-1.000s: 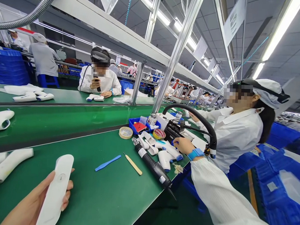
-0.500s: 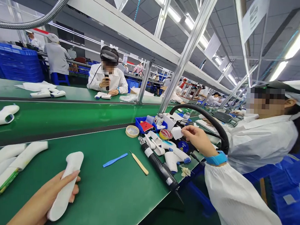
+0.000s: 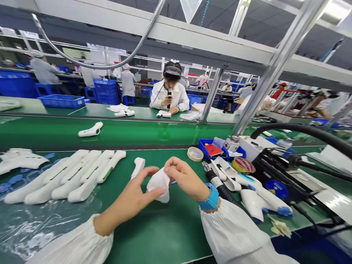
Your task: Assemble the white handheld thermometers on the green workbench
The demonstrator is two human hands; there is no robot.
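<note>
In front of me, above the green bench (image 3: 166,239), both hands hold a small white cloth (image 3: 159,182). My left hand (image 3: 135,196) has its thumb pressed on the front of the cloth; its fingertips are partly hidden behind it. My right hand (image 3: 186,178), with a blue band at the wrist, pinches the cloth's upper right corner between thumb and fingers. Just beyond my left hand lies a white curved plastic handle piece (image 3: 138,166), partly covered by that hand.
Several white housing parts (image 3: 88,171) lie in a row at left beside clear plastic film (image 3: 45,223). At right are a tape roll (image 3: 195,153), a blue bin (image 3: 206,148), white device bodies (image 3: 254,202) and a black hose (image 3: 308,132). A co-worker (image 3: 170,91) sits across the line.
My left hand has let go of the white handle piece and taken the cloth. My right hand has brought the cloth left from the cluttered right side. The view has turned left.
</note>
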